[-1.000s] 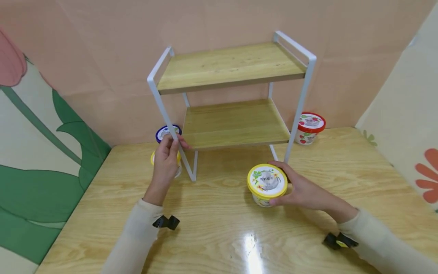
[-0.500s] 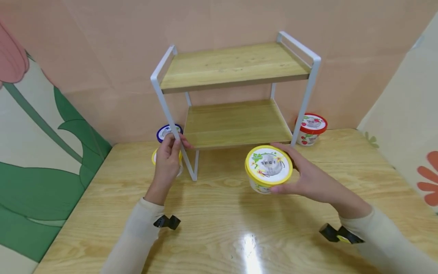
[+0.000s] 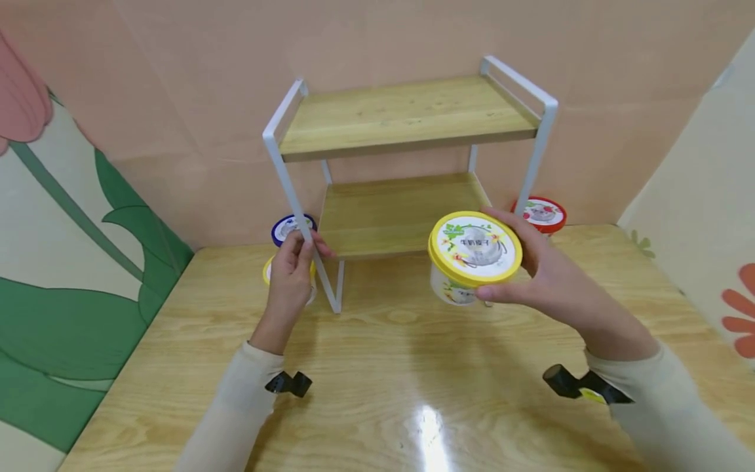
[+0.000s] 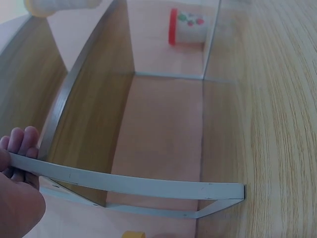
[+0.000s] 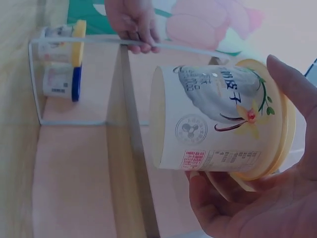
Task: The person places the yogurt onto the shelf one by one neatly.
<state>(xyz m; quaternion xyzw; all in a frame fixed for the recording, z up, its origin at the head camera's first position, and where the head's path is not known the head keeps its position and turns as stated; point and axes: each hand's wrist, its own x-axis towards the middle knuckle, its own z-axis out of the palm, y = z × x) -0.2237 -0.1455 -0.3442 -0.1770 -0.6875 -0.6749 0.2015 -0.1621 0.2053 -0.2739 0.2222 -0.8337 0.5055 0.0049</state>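
My right hand [image 3: 548,278] holds a white tub [image 3: 454,288] with a yellow lid, thumb and fingers around the lid's rim. The tub is raised off the table, lid up, in front of the lower shelf of a two-tier rack [image 3: 407,121]. In the right wrist view the printed side of this tub [image 5: 213,119] faces the camera. Over on the left, my left hand [image 3: 288,272] grips the rack's white metal side frame [image 3: 286,183] near the lower shelf's height. The left wrist view has the fingers curled around that frame [image 4: 124,183].
A red-lidded tub [image 3: 545,213] stands behind the rack's right side. Beyond the left frame are a blue-lidded tub [image 3: 286,229] and another yellow-lidded tub [image 5: 62,47], partly hidden by my left hand in the head view. The wooden table [image 3: 366,380] meets a wall [image 3: 194,118] behind.
My right hand has lifted the yellow-lidded tub from near the table up toward the lower shelf and slightly right. The left hand keeps its grip on the frame.
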